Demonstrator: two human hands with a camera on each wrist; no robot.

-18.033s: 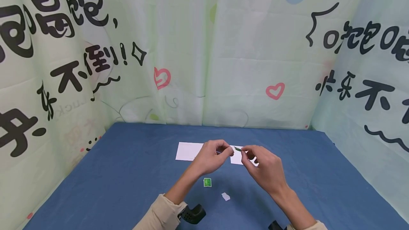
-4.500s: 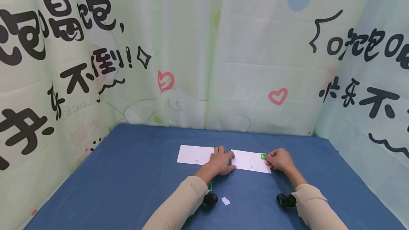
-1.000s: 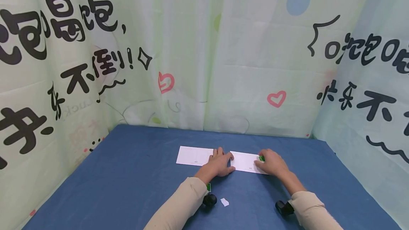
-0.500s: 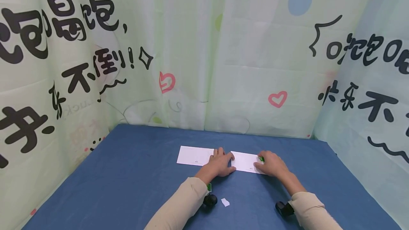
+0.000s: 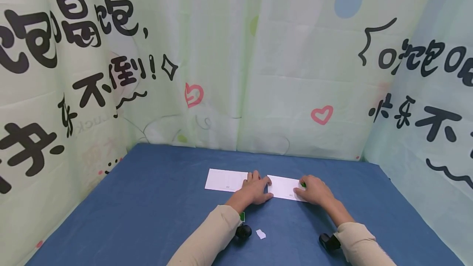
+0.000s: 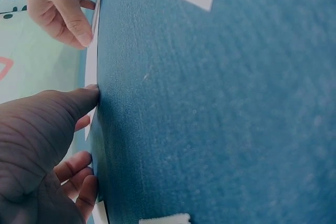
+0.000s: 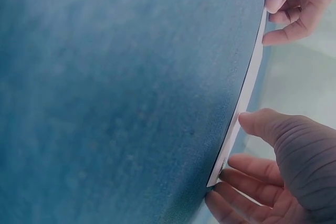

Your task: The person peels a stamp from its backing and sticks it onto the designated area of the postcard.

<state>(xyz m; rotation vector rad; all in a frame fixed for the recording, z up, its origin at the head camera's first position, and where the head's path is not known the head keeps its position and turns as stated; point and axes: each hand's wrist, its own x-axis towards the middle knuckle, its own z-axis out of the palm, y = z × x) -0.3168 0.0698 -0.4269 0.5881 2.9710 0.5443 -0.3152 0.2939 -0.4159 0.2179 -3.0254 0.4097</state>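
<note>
A white envelope (image 5: 282, 187) lies flat on the blue cloth, a green stamp (image 5: 303, 184) at its far right corner. My right hand (image 5: 315, 190) rests over that end, hiding most of the stamp; in the right wrist view its thumb (image 7: 254, 121) touches the envelope's near side and the fingers stretch toward the end. At the other end, my left hand (image 5: 253, 189) lies with spread fingers, thumb and index at the envelope's left edge. The left hand's other fingers reach the right end of a second white envelope (image 5: 226, 180).
Another green stamp (image 5: 242, 216) lies partly hidden beneath my left wrist. A white paper scrap (image 5: 260, 234) is on the blue cloth (image 5: 166, 216) nearby. Black wrist cameras (image 5: 243, 231) hang under both forearms. A printed curtain (image 5: 236, 73) stands behind the table.
Earlier both hands were raised, with a small green piece in the right fingers. Later the right fingers were at the stamp's edge on the envelope; now they cover it. The last second is nearly still.
</note>
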